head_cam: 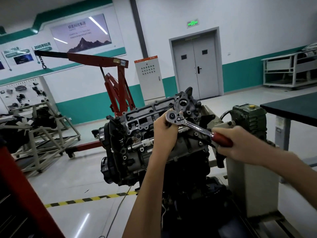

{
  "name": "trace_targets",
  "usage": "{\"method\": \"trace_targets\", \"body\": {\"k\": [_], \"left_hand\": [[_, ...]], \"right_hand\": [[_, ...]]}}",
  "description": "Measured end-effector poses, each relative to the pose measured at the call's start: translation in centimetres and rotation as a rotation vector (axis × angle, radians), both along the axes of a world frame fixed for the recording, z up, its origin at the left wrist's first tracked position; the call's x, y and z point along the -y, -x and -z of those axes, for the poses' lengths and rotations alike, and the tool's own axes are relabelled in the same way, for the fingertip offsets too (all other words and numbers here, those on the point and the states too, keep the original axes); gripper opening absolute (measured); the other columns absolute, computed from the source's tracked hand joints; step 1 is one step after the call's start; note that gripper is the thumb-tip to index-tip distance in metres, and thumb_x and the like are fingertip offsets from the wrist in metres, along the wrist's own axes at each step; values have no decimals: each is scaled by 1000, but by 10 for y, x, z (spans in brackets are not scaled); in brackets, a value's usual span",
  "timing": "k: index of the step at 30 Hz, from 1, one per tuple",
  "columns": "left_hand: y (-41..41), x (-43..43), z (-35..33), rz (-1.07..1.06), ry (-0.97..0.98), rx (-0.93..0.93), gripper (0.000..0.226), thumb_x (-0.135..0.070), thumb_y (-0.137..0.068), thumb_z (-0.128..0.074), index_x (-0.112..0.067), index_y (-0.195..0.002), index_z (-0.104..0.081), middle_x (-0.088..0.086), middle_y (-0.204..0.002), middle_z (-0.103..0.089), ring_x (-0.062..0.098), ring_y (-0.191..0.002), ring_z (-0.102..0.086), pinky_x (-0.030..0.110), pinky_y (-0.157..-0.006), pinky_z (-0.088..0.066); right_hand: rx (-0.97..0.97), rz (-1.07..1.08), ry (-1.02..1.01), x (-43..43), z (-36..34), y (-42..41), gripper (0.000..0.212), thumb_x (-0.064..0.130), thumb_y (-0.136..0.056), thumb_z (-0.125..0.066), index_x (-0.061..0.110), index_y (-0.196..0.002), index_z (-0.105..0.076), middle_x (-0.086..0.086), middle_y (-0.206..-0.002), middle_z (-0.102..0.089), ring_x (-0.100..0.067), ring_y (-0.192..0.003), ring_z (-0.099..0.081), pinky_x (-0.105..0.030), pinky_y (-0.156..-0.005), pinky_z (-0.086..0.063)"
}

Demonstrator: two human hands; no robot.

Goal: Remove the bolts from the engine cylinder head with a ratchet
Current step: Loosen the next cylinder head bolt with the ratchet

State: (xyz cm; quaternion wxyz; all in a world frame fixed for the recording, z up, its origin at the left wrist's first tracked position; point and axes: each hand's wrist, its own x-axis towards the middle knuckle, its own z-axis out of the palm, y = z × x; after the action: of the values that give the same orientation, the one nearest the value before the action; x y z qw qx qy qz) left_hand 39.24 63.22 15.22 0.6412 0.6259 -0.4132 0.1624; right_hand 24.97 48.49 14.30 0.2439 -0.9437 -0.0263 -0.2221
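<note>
while left hand (164, 130) holds ratchet head (172, 116), right hand (241, 143) grips handle (222, 141).

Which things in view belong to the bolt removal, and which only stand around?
Job: ratchet, cylinder head, left hand at the ratchet's head, right hand on its red handle.
Standing around: red engine crane, grey cabinet, dark table.
</note>
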Motion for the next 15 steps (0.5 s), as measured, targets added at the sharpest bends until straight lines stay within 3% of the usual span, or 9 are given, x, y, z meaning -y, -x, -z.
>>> {"method": "trace_targets", "body": {"k": [2,5,8,11,15], "left_hand": [[2,1,3,1,14,8,44,-9,-93,-60,-24,-56,-40,-17,-50,-39,1,-53,-31,17,-52,-30],[1,4,5,8,33,-3,38,-12,-93,-61,-14,-60,-42,-15,-55,-40,2,-57,-36,17,-58,-35],[0,2,5,34,19,5,42,-14,-93,-61,-22,-60,-36,-16,-56,-35,3,-58,-31,18,-58,-32],[1,3,3,25,16,-16,45,-14,-92,-62,-25,-58,-35,-16,-54,-36,1,-56,-31,16,-57,-32],[-2,2,1,15,-3,-6,46,-12,-92,-62,-28,-54,-41,-17,-51,-40,1,-53,-33,17,-54,-32]], "right_hand": [[64,-5,-224,-26,27,2,29,1,-74,-67,25,-75,-50,1,-55,-50,-9,-43,-43,-30,-48,-42],[241,37,-628,-97,68,-4,29,0,-73,-66,24,-71,-49,8,-47,-45,-3,-40,-40,-13,-40,-34],[314,5,-822,-146,78,-27,27,-2,-75,-59,22,-74,-48,8,-47,-43,-3,-37,-40,-12,-39,-32],[230,-32,-719,-125,70,-20,30,-1,-76,-60,26,-78,-48,7,-50,-44,-3,-38,-40,-11,-41,-33],[51,-59,-238,-38,32,5,37,-2,-73,-63,33,-72,-51,7,-53,-51,-4,-42,-43,-18,-44,-39]]}}
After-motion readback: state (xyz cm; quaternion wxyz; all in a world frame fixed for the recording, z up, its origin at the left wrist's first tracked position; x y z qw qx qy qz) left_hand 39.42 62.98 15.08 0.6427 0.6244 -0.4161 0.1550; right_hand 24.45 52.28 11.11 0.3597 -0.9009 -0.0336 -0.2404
